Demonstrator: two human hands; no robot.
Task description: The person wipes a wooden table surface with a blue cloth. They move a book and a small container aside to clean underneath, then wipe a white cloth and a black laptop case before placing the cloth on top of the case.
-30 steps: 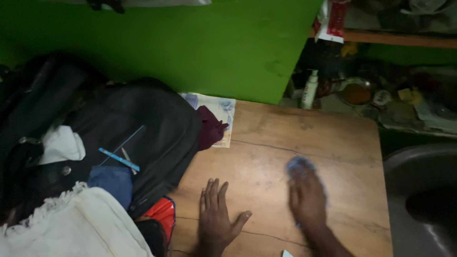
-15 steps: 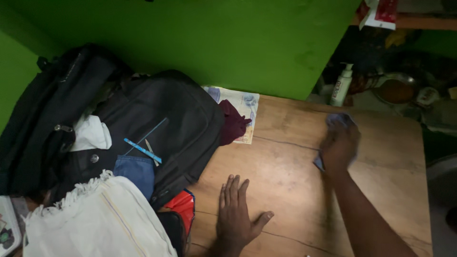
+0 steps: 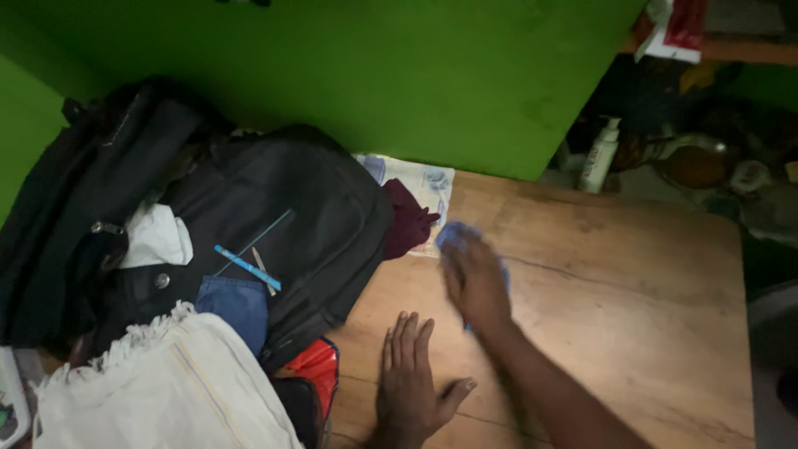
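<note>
Blue cloth (image 3: pixel 455 235) sits mid-frame on the wood table (image 3: pixel 632 274), mostly under the right hand (image 3: pixel 475 283). Right fingers lie nearly flat over it, pressing rather than gripping; blurred, so can't tell the curl exactly. Cloth's long axis appears to run from upper left to lower right, along the hand, though most of it is hidden. Left hand (image 3: pixel 413 384) is flat on the table at bottom centre, fingers spread, holding nothing. Black backpack (image 3: pixel 291 224) lies left of both, maroon cloth (image 3: pixel 407 223) beside it.
</note>
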